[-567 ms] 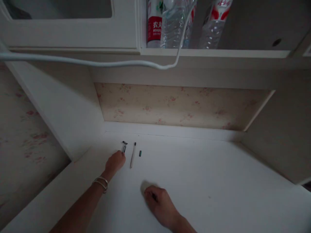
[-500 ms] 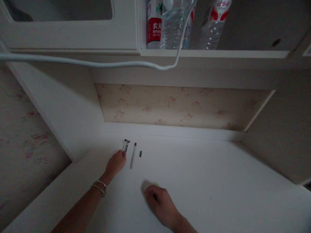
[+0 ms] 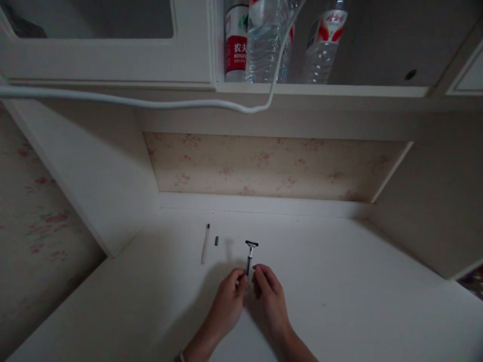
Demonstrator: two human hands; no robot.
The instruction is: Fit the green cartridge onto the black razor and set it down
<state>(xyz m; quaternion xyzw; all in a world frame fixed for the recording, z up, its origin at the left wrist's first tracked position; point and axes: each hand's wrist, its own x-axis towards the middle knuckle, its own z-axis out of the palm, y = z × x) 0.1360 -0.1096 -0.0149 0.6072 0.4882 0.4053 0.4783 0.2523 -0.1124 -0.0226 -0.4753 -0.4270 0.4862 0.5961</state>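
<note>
My left hand (image 3: pixel 231 296) is closed round the lower handle of a razor (image 3: pixel 249 261), which it holds upright above the white desktop with the dark head up. Just right of the handle is my right hand (image 3: pixel 268 291), its fingers curled in and nothing visible in them; a narrow gap seems to separate its fingertips from the razor. Farther back to the left lie a slim white toothbrush (image 3: pixel 205 245) with a dark head and a small dark green cylinder (image 3: pixel 216 241), perhaps a battery.
Above the desktop (image 3: pixel 324 251) runs an open shelf (image 3: pixel 320 90) holding several plastic bottles (image 3: pixel 264 50). A white cable (image 3: pixel 151 104) hangs across the front of the cabinet. Side panels (image 3: pixel 94 166) bound the desk at left and right, with a flowered wall behind.
My left hand has lifted the razor from beside the toothbrush and brought it right and nearer to me. My right hand has moved up and right, to beside the handle.
</note>
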